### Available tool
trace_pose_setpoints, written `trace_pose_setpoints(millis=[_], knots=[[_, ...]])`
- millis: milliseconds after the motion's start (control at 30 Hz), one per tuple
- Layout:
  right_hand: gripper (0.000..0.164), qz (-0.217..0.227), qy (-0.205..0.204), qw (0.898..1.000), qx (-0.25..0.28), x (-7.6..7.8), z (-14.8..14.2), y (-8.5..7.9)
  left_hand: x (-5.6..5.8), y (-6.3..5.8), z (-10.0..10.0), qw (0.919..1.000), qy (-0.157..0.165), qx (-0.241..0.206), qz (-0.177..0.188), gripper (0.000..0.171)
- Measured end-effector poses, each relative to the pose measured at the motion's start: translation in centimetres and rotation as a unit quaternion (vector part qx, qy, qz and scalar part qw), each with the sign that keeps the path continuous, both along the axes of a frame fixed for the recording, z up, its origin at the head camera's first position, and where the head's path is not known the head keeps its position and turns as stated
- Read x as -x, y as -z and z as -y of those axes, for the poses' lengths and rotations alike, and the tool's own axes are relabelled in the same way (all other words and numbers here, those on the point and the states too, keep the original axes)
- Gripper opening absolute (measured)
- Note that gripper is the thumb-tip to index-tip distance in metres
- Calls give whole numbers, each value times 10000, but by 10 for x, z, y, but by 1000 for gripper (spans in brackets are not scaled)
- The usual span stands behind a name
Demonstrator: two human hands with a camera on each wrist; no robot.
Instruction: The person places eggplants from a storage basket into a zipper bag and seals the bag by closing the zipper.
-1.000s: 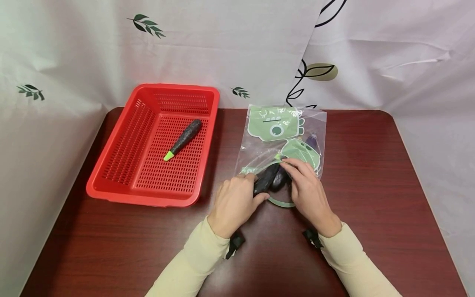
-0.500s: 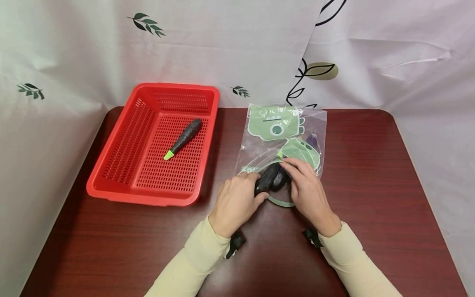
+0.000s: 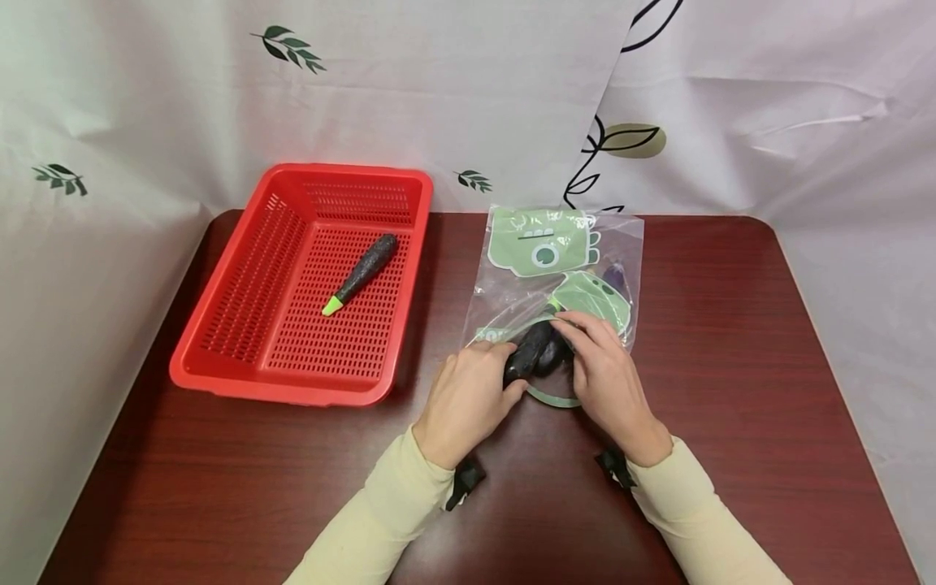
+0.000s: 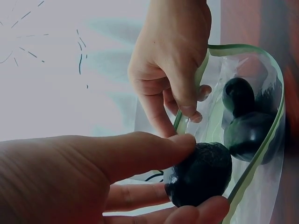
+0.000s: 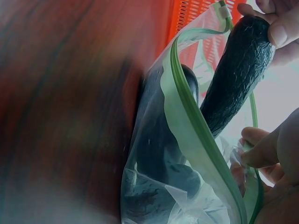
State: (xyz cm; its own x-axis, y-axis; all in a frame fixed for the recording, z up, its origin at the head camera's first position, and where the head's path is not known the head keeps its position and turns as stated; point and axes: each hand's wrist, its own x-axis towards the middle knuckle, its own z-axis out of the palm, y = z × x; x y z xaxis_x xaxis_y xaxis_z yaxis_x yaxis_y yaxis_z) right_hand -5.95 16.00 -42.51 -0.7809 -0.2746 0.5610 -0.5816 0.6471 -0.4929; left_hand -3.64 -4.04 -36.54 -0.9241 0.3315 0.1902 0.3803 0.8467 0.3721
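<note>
My left hand point(image 3: 468, 398) grips a dark, wrinkled zucchini point(image 3: 526, 355) by its near end; in the left wrist view the thumb and fingers lie around it. Its light green tip points into the mouth of a clear zip bag point(image 3: 544, 231) with green cartoon prints. The right hand point(image 3: 608, 378) pinches the bag's green rim, holding the mouth open. Inside the bag lie glossy dark vegetables point(image 4: 250, 135), which look like eggplants and are partly hidden. A purple shape point(image 3: 615, 275) shows through the bag's far right part.
To the left stands a red perforated basket point(image 3: 292, 394) with another green-tipped zucchini point(image 3: 369, 266) in it. The bag lies on a dark red wooden table point(image 3: 746, 366). A white leaf-patterned cloth point(image 3: 409, 89) hangs behind the table.
My left hand has edged slightly forward and to the right, and the zucchini has slid a little deeper into the bag. The right hand stays on the rim.
</note>
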Motion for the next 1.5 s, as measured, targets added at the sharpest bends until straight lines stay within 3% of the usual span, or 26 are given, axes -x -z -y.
trace_pose_setpoints(millis=[333,767,1500], knots=[[41,39,35,10000,-75,-1,0,0,0,3,-4,9996,188,14,-215,37],[42,1,30,10000,-7,0,1,0,1,7,-7,9987,310,-137,-386,34],[43,45,8,10000,28,-2,1,-1,6,18,-12,9988,373,-215,-229,37]])
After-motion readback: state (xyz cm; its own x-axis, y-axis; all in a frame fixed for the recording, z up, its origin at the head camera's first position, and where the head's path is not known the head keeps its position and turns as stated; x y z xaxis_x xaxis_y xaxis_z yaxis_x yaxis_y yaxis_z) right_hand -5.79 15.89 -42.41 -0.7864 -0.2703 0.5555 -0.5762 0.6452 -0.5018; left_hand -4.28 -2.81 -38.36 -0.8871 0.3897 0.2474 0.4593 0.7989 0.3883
